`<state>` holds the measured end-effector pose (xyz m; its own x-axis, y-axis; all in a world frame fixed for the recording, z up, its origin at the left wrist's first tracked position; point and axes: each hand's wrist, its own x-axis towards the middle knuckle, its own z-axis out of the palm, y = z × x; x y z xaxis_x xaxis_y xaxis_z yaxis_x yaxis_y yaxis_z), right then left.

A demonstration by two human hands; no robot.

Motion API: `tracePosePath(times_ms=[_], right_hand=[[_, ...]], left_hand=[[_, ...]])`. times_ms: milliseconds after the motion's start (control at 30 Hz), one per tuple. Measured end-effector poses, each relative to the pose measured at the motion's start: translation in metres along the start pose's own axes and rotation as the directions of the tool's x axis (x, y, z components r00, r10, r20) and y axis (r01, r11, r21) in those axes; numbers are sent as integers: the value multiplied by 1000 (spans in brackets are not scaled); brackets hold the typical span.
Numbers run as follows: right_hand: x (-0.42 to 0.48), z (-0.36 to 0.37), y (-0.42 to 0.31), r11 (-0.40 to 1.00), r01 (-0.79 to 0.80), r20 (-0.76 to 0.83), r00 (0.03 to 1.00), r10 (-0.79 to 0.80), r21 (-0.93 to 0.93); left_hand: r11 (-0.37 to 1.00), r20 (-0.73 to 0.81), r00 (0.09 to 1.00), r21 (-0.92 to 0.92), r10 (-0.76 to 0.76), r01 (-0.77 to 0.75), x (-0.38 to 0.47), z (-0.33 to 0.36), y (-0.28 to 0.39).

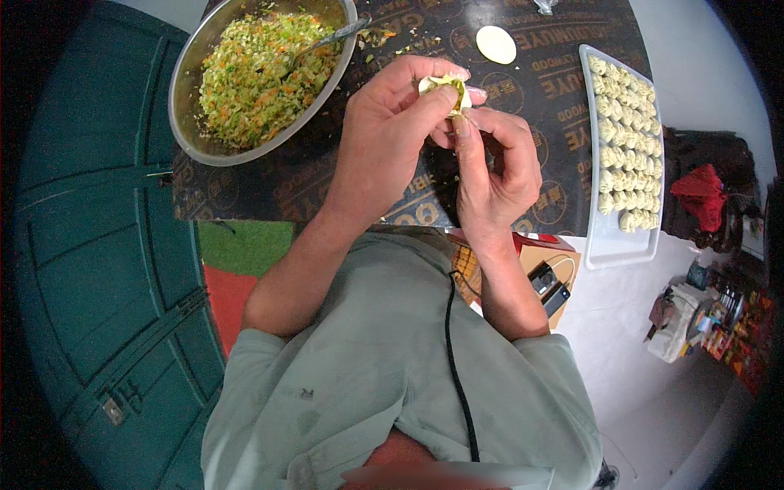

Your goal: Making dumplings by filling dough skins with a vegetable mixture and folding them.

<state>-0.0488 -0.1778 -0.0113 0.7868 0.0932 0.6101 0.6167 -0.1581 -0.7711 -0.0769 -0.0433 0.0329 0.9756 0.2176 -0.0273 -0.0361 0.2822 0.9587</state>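
Over the dark printed plywood table [275,190], my left hand [392,122] cradles a partly folded dumpling [438,86], its thumb on the chopped vegetable filling. My right hand [499,159] pinches the near right edge of the same wrapper between thumb and forefinger. Filling still shows in the opening. A flat round dough wrapper [496,45] lies on the table beyond my hands. To the left, a steel bowl [184,131] holds chopped greens and orange bits, with a metal spoon [334,35] resting in it. At the right, pleated dumplings [625,135] sit in rows on a white plastic tray [621,251].
Scraps of filling [422,44] are scattered beside the bowl. The tray's near end juts past the table edge. Below the table at the right, dark electronic devices [548,285] with a white cable lie on a cardboard box [566,260]. A green door [92,214] stands at the left.
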Motion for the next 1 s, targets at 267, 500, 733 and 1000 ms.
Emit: tracePosePath(times_ms=[267, 500, 733, 1000], right_hand=[[1, -1, -2, 998, 44, 40, 998, -42, -39], [-5, 3, 3, 948, -160, -59, 981, 183, 275], [-4, 1, 4, 850, -298, 20, 947, 321, 435], [-4, 2, 3, 915, -209, -41, 971, 237, 344]], left_hand=[[997, 25, 999, 77, -19, 17, 1, -3, 3], [997, -25, 998, 45, 65, -64, -10, 8, 11], [944, -47, 960, 204, 276, -261, -5, 6, 1], [968, -140, 971, 189, 194, -166, -5, 11, 4]])
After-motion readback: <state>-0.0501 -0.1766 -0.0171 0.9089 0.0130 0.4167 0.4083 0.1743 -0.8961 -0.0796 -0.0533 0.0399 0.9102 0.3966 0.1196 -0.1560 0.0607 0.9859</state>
